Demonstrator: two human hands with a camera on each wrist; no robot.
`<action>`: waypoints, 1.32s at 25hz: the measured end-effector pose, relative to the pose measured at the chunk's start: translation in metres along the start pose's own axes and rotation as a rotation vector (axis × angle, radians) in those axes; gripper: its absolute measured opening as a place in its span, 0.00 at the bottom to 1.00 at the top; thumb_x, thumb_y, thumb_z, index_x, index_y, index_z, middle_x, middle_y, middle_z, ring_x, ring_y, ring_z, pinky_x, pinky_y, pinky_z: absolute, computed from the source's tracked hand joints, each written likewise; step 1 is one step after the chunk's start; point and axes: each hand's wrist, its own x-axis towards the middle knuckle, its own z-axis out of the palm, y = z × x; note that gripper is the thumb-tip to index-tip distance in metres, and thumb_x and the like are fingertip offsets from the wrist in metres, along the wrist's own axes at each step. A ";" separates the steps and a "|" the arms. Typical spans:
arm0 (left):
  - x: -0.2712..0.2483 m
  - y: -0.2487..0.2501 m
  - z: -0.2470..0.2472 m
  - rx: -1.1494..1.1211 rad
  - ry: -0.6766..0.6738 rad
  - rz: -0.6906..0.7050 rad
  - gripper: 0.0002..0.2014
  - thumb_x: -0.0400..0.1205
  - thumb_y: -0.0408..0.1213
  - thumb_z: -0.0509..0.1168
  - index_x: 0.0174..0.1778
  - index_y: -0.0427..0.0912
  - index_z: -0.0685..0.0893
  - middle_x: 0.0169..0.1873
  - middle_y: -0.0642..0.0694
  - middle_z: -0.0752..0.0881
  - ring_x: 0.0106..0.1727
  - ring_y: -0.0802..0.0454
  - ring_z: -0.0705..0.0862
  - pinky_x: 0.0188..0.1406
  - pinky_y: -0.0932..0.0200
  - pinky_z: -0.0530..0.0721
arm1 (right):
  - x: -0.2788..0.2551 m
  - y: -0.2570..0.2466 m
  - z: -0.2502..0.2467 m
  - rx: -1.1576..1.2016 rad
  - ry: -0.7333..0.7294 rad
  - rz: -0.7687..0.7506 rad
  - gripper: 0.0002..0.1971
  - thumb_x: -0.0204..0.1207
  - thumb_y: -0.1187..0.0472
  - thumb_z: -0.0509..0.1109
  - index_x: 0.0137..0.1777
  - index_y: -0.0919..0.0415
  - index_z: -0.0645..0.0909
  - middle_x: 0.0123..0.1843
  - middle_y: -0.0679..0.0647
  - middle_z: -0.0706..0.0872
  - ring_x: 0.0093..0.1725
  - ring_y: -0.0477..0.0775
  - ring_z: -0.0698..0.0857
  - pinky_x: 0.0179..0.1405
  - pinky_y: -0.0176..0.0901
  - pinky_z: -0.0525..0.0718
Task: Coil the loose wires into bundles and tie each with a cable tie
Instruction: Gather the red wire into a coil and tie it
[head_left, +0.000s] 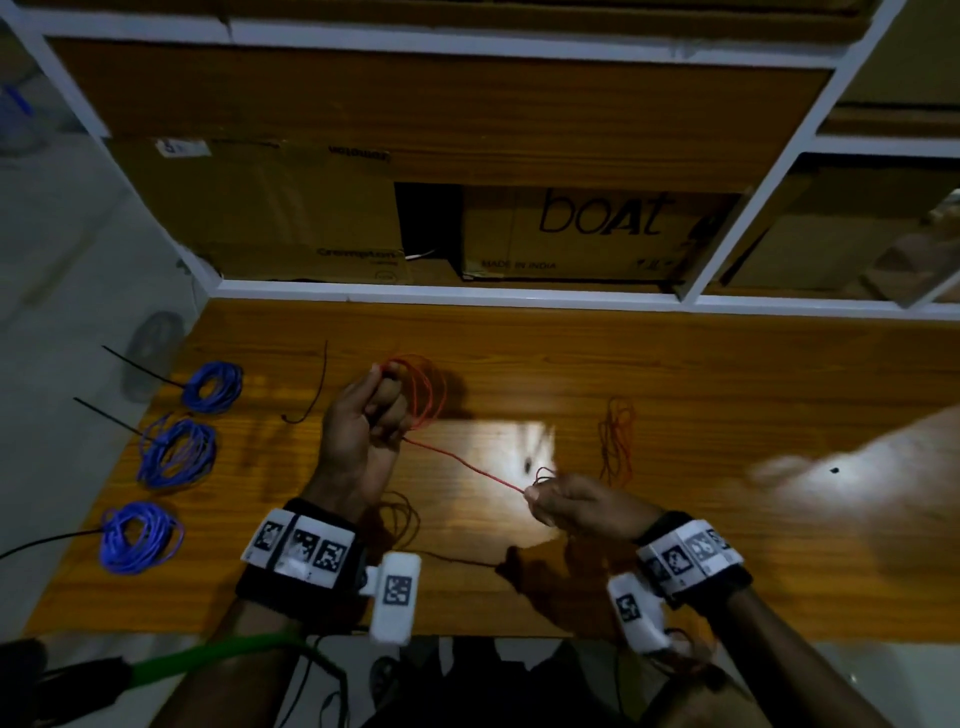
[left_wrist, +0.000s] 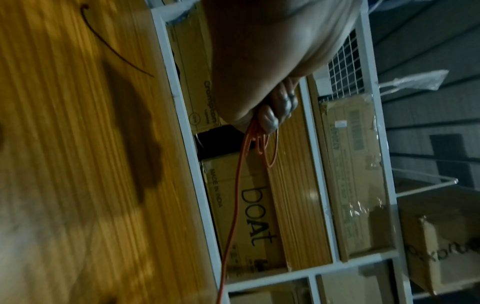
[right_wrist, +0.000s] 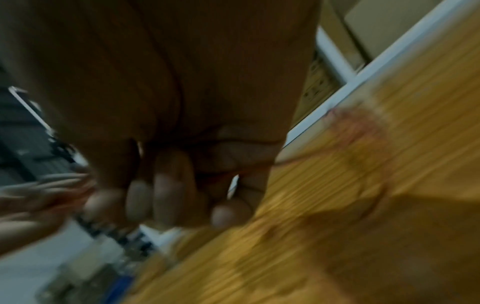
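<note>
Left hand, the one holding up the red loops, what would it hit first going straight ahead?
Probably the boat box on the shelf behind the table. The left hand points there, above the tabletop; depth is uncertain.

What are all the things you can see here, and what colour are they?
Blue coils: three, blue, left on table, each with a black tie.
Loose tie: one, black, on table beside left hand.
Red wire: one, red, stretched between both hands, coiled at left hand.
Dark wires: one tangle, reddish-brown, right on table.
Table: one, wood.
Boxes: several, cardboard, white shelf behind.
Left hand: holds coil.
Right hand: pinches wire.
</note>
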 end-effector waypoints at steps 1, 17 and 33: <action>0.000 0.009 -0.005 -0.010 -0.001 -0.002 0.14 0.91 0.42 0.52 0.49 0.41 0.80 0.23 0.55 0.66 0.20 0.61 0.63 0.24 0.66 0.60 | -0.004 0.010 -0.010 -0.039 -0.008 0.033 0.18 0.88 0.48 0.59 0.39 0.54 0.78 0.30 0.42 0.74 0.27 0.39 0.74 0.32 0.33 0.71; -0.025 -0.078 0.023 0.493 -0.272 -0.406 0.19 0.92 0.39 0.50 0.59 0.31 0.83 0.26 0.49 0.73 0.22 0.58 0.65 0.24 0.61 0.61 | -0.007 -0.052 -0.048 -0.119 0.761 -0.279 0.14 0.89 0.57 0.62 0.47 0.60 0.87 0.30 0.37 0.82 0.32 0.35 0.79 0.32 0.32 0.71; -0.002 -0.046 0.038 -0.083 -0.047 -0.147 0.22 0.91 0.45 0.51 0.70 0.33 0.78 0.37 0.47 0.82 0.39 0.54 0.79 0.44 0.60 0.75 | -0.017 -0.034 0.018 -0.345 0.419 -0.411 0.14 0.90 0.46 0.58 0.57 0.46 0.85 0.23 0.49 0.74 0.21 0.47 0.71 0.25 0.41 0.64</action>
